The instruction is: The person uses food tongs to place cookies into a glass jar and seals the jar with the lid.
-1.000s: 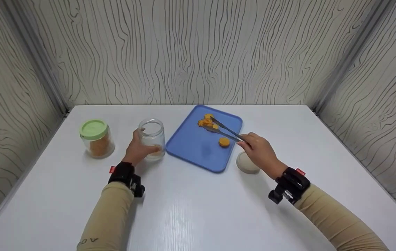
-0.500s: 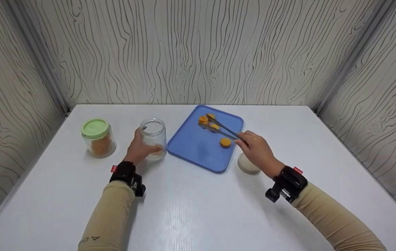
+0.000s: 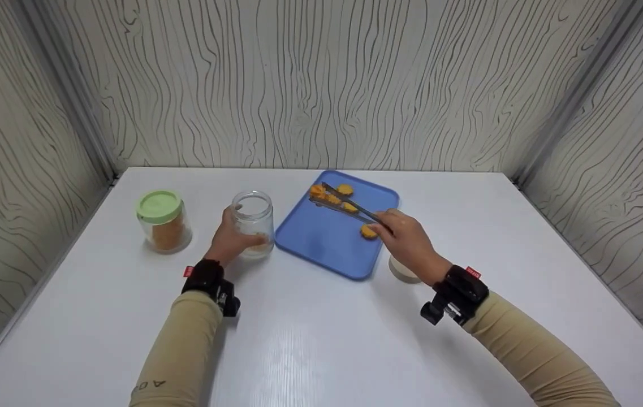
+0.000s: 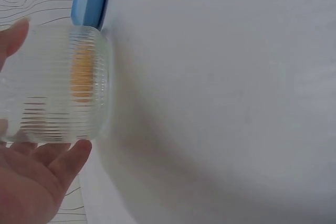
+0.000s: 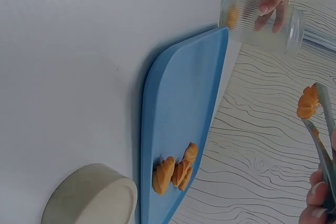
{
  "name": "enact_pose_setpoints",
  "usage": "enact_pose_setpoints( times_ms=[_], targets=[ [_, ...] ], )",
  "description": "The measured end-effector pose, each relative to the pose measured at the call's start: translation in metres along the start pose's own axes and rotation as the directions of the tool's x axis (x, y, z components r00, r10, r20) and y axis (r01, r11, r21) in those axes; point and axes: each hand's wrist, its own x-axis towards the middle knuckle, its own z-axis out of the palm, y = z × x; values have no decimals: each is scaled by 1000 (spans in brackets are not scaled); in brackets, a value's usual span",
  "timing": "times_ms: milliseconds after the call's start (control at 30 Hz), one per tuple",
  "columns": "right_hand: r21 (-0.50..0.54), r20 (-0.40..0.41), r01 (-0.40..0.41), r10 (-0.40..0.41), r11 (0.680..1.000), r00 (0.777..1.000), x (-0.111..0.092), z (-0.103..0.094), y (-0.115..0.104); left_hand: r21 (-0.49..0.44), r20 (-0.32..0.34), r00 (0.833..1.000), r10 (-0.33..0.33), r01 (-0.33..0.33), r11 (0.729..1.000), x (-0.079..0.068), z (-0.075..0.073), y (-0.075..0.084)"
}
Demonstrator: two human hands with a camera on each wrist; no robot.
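My left hand (image 3: 232, 236) grips a clear, lidless jar (image 3: 253, 216) standing upright beside the tray's left edge, thumb and fingers around its sides. At the jar's bottom lies an orange-brown cookie (image 4: 82, 73). My right hand (image 3: 409, 240) holds metal tongs (image 3: 349, 202) by the handle end. Between the tong tips a ridged cookie (image 5: 308, 102) is pinched, raised above the blue tray (image 3: 321, 246). More round cookies (image 3: 345, 189) lie on the tray, one of them (image 3: 367, 232) partly under my right fingers in the head view.
A second jar (image 3: 165, 226) with a light green lid, filled with something orange-brown, stands at the left. Right of the tray a cream round lid (image 5: 89, 198) lies partly hidden under my right hand in the head view. Patterned wall panels (image 3: 298, 85) enclose the white table (image 3: 293, 339).
The tongs have taken a cookie off the tray's pile and moved left with it, toward the jar. My left hand still holds the jar in place.
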Motion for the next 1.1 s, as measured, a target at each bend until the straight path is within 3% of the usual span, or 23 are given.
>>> enact_pose_setpoints(
  times_ms=[500, 1100],
  targets=[
    [46, 14, 31, -32, 998, 999, 11, 7, -13, 54, 9, 996, -89, 88, 995, -1, -1, 4],
    [79, 33, 61, -63, 995, 997, 21, 23, -26, 47, 6, 999, -49, 49, 998, 0, 0, 3]
  ],
)
